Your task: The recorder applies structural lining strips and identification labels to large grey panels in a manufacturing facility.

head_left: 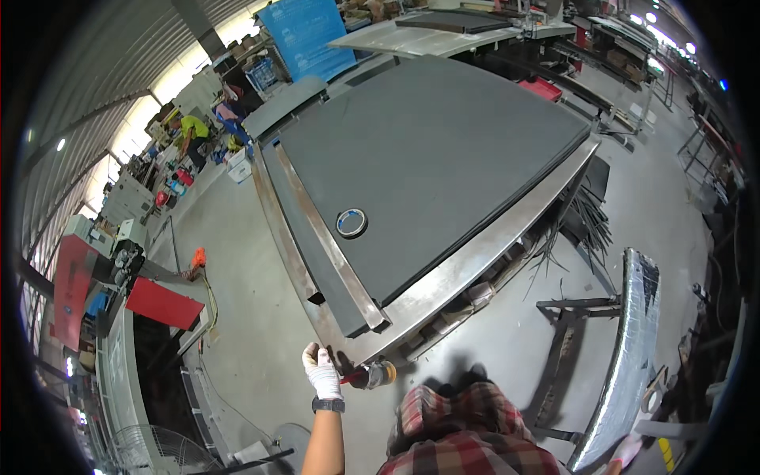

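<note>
My left hand, in a white glove with a dark band at the wrist, is at the near corner of the metal-edged table. Its fingers are curled; what they hold, if anything, is hidden. Right beside it, below the table edge, is a roll-shaped thing with a red part reaching to the glove. My right hand, also gloved, shows small and blurred at the lower right, beside a foil-covered bench. Near it lie scissors. Dark grey sheets cover the table, with a tape roll on top.
A long metal bar lies along the sheets' left side. Dark strips hang under the table's right edge. Red machinery stands at left, and a fan below it. A person in a yellow-green top bends over farther back.
</note>
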### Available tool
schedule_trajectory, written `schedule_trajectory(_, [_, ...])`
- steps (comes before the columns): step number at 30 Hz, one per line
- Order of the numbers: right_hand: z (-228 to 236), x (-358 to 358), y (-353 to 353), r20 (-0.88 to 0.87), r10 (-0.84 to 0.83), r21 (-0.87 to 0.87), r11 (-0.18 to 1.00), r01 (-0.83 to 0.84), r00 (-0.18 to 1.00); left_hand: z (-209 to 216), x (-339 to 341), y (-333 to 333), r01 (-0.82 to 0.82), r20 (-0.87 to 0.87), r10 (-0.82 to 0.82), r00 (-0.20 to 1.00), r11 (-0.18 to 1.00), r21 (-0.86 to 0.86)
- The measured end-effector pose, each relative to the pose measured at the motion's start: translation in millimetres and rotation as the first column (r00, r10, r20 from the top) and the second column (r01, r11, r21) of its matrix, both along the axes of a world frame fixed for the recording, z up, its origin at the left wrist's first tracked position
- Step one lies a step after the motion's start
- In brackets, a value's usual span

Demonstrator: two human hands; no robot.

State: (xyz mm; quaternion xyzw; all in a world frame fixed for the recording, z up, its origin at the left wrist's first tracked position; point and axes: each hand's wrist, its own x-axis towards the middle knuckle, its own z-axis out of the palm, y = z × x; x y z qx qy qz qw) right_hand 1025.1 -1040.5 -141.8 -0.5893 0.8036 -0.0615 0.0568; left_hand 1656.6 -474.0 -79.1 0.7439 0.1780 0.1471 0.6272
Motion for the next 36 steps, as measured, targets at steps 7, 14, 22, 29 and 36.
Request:
schedule_trajectory(7, [28,400,-4,0.163,0.933,-0.522,0.358,-0.774,0.321,10,11,-17,-0.071,0.066,0.070,0.995,0.997,0.016])
schedule_trajectory(14, [132,672,137,0.505,0.491,-0.320,-0.658,-0.682,-0.710,11,-30,-46,-0.596,0.033,0.688,0.725,0.603,0.531])
schedule_trajectory(22, [141,722,219,0.580,0.073,-0.382,-0.856,-0.350,-0.811,-68,-63,-17,-0.603,-0.366,0.660,0.656,0.750,0.272])
schedule_trajectory(29, [133,709,234,0.672,0.085,-0.299,-0.878,-0.374,-0.735,-44,-61,-20,-0.518,-0.457,0.475,0.752,0.855,0.035])
schedule_trajectory(36, [139,729,250,0.712,0.111,-0.333,-0.816,-0.473,-0.693,-31,-61,-1,-0.160,-0.475,0.592,0.651,0.719,0.676])
